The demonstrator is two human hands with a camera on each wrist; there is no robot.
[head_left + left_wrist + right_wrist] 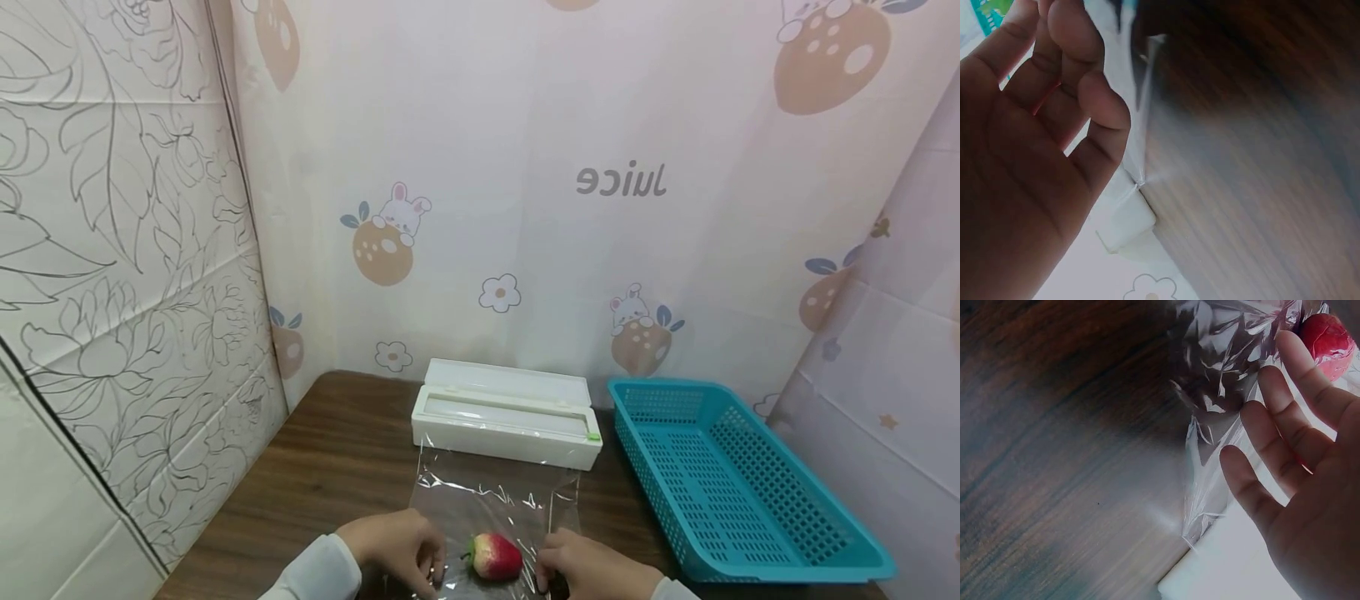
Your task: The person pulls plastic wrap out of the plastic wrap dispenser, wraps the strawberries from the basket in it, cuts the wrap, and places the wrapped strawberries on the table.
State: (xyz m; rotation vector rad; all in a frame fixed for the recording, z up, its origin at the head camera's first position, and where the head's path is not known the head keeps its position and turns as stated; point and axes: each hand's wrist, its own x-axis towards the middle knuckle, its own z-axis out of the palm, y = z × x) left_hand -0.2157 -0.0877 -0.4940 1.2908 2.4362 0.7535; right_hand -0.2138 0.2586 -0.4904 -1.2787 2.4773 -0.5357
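A sheet of clear plastic wrap (480, 492) runs from the white wrap dispenser (502, 437) toward me over the dark wooden table. On the sheet lies a small red and yellow apple-like fruit (497, 557) with a green stem end. My left hand (397, 546) is left of the fruit, fingers curled at the wrap's left edge; its fingertips run out of the left wrist view. To the fruit's right, my right hand (588, 567) touches the crinkled wrap. The right wrist view shows its fingers (1294, 425) loosely extended against the film, close to the red fruit (1327, 347).
A teal plastic basket (750, 575) with slotted sides stands on the right of the table. The dispenser's lid (510, 379) is raised at the back, with a green piece (594, 437) at its right end. A printed curtain (510, 217) hangs behind the table.
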